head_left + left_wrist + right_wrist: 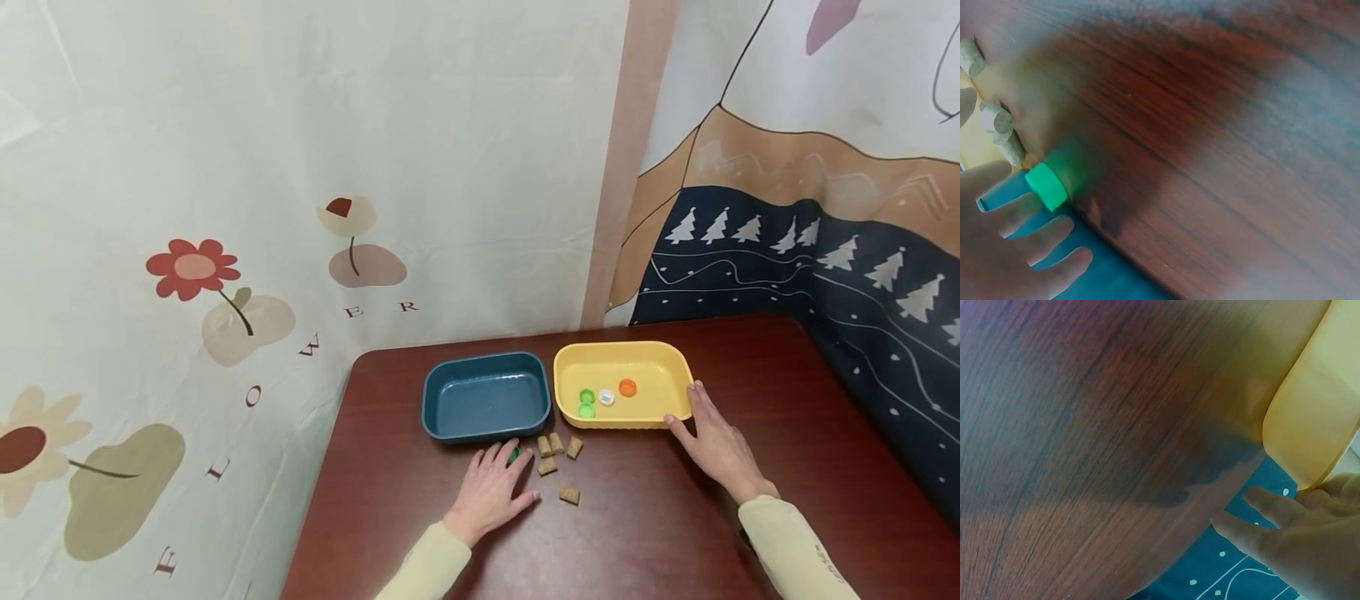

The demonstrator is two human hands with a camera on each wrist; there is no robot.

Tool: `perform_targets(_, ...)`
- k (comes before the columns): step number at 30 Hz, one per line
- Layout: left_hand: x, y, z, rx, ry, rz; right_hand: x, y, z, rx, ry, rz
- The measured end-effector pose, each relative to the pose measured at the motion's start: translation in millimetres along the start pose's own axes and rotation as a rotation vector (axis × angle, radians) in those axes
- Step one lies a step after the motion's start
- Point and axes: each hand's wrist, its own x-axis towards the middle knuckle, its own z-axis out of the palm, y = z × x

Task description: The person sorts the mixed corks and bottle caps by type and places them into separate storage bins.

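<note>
Over the table in front of the blue tray (442, 429), my left hand (491, 492) reaches with its fingers spread. A green bottle cap (1047, 187) shows at its fingertips, partly hidden by the fingers in the head view. My right hand (720, 450) rests against the near right corner of the yellow tray (660, 421), thumb at the front rim and fingers along the right side. Inside that tray lie two green caps (587, 403), a white cap (606, 397) and an orange cap (627, 387). Several short brown corks (547, 466) lie right of my left hand.
Both trays stand side by side towards the back of the dark red wooden table (637, 533). Behind the table hangs a pale cloth (480, 167) printed with flowers. A dark blue printed cloth (750, 267) hangs along the right edge.
</note>
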Motion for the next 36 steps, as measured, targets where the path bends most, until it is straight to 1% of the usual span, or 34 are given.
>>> perform_targets(6,-3.6,0.6,-1.6,0.008,0.027,0.022,0.9,0.0,-0.9,-0.003,0.002,-0.007)
perform_targets(9,-3.8,0.9,-1.8,0.007,0.034,0.009,1.3,0.6,-1.1,-0.003,0.005,-0.006)
perform_targets(11,-3.2,1.0,-1.7,0.007,0.025,-0.011,1.5,0.9,-1.0,-0.004,0.004,-0.004)
perform_targets(16,-1.4,2.6,-1.0,0.005,-0.028,-0.056,1.9,1.6,0.2,-0.007,0.000,-0.001)
perform_targets(19,-1.1,3.8,-1.0,0.005,-0.052,-0.067,1.8,1.7,0.5,-0.006,-0.001,-0.001)
perform_targets(22,-1.3,4.8,-1.0,0.017,-0.057,-0.068,1.3,1.1,0.0,-0.006,0.000,-0.003)
perform_targets(25,-2.3,4.8,-0.4,0.051,-0.037,-0.049,0.4,0.4,-1.0,-0.004,0.005,-0.008)
perform_targets(30,-5.5,1.8,1.1,0.113,0.048,0.009,-0.7,0.0,-2.8,-0.002,0.011,-0.011)
perform_targets(33,-7.8,-0.4,2.4,0.129,0.092,0.037,-0.8,-0.2,-2.9,0.000,0.010,-0.010)
perform_targets(36,-9.7,-2.2,3.5,0.131,0.111,0.051,-0.8,0.0,-2.2,0.001,0.010,-0.008)
